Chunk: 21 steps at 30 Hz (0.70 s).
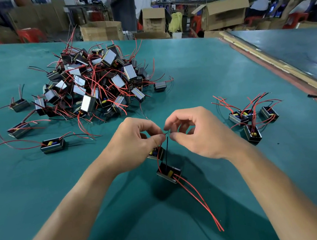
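I see my left hand (136,141) closed to a tight pinch, thumb against forefinger, the other fingers curled under; my right hand (197,133) pinches from the opposite side, its spare fingers arched loosely; both pinches meet on the lead tips (167,133), where a black lead (168,150) and a red lead (158,159) come together; which hand has which lead I cannot tell; both leads drop to the open-topped module (169,174) just at 6 o'clock of the pinch; whether it rests on the green mat (197,73) or hangs I cannot tell; its two long red leads (198,201) trail off toward 5 o'clock; a second module (155,153) shows partly under my left fingers; the tangled pile of modules (92,83) lies well apart at 11 o'clock, a loose module (52,145) at 9 o'clock, a cluster of four modules (250,120) at 3 o'clock; bare mat lies open at 12 to 1 o'clock; the wooden edge strip (276,64) runs at 2 o'clock
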### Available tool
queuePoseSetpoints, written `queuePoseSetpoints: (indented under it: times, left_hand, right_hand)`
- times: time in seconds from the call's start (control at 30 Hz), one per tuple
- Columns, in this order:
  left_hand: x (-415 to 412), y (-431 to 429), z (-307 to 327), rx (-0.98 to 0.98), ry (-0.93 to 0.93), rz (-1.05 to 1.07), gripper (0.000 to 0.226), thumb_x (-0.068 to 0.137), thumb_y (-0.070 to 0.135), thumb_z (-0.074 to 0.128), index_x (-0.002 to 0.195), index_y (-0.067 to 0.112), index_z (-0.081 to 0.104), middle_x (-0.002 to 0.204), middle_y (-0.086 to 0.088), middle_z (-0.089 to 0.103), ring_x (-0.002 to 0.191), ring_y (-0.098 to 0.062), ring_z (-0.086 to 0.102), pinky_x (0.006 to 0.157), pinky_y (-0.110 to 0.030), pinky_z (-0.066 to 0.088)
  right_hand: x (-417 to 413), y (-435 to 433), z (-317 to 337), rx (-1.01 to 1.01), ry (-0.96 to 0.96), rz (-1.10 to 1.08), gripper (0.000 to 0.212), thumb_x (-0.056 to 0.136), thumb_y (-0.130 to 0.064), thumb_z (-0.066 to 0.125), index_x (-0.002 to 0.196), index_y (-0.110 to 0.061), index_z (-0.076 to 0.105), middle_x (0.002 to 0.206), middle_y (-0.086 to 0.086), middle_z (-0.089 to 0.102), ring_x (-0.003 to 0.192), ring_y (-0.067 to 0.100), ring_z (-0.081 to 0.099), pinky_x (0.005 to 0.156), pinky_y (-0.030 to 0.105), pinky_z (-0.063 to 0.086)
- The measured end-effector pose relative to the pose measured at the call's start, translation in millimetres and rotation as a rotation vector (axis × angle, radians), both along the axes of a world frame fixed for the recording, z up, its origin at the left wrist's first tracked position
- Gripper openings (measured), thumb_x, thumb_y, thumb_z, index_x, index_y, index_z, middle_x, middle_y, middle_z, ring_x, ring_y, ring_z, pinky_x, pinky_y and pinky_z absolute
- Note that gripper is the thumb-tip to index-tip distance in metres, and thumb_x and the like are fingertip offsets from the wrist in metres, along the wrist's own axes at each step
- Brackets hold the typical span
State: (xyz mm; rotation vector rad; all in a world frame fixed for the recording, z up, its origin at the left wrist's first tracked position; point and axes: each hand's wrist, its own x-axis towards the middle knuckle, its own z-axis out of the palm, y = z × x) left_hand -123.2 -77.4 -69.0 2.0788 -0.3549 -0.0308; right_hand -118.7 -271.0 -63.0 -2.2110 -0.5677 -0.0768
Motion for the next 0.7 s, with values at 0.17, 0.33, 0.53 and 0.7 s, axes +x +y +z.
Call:
queuePoseSetpoints:
  times: [0.17, 0.33, 0.53, 0.7]
  left_hand:
    - [1.3, -0.3, -0.5, -0.079, 0.142, -0.029, 0.015, 0.090, 0.012, 0.069, 0.074, 0.011, 0.070, 0.044, 0.010, 0.051, 0.041, -0.007, 0.041, 0.045, -0.014, 0.035]
    - [2.1, 0.3, -0.5, -0.116, 0.164, -0.041, 0.017, 0.089, 0.010, 0.069, 0.072, 0.011, 0.071, 0.046, 0.007, 0.051, 0.043, -0.008, 0.042, 0.047, -0.016, 0.038]
    - [1.4, 2.5, -1.4, -0.092, 0.112, -0.037, 0.017, 0.087, 0.018, 0.073, 0.070, 0.017, 0.072, 0.045, 0.008, 0.052, 0.042, -0.008, 0.040, 0.045, -0.016, 0.034]
    - [-1.4, -1.2, -1.6, -0.028, 0.034, -0.041, 0.016, 0.084, 0.023, 0.075, 0.068, 0.022, 0.071, 0.047, -0.003, 0.054, 0.038, -0.010, 0.032, 0.041, -0.018, 0.027]
  right_hand:
    - [2.8, 0.6, -2.9, -0.007, -0.109, -0.014, 0.031, 0.079, -0.003, 0.076, 0.077, -0.034, 0.072, 0.074, -0.016, 0.064, 0.068, 0.012, 0.060, 0.061, 0.015, 0.045]
    - [4.3, -0.4, -3.9, 0.038, -0.118, -0.018, 0.019, 0.078, -0.014, 0.083, 0.076, -0.031, 0.076, 0.075, -0.010, 0.066, 0.066, 0.012, 0.061, 0.061, 0.019, 0.047]
    - [1.3, 0.9, -1.2, 0.054, -0.108, -0.041, 0.012, 0.084, -0.018, 0.076, 0.072, -0.021, 0.076, 0.068, -0.006, 0.068, 0.064, 0.012, 0.062, 0.064, 0.027, 0.050]
    - [1.1, 2.9, -0.5, -0.011, -0.034, -0.079, 0.024, 0.089, -0.020, 0.069, 0.065, -0.019, 0.067, 0.060, 0.000, 0.064, 0.060, 0.020, 0.057, 0.060, 0.036, 0.048]
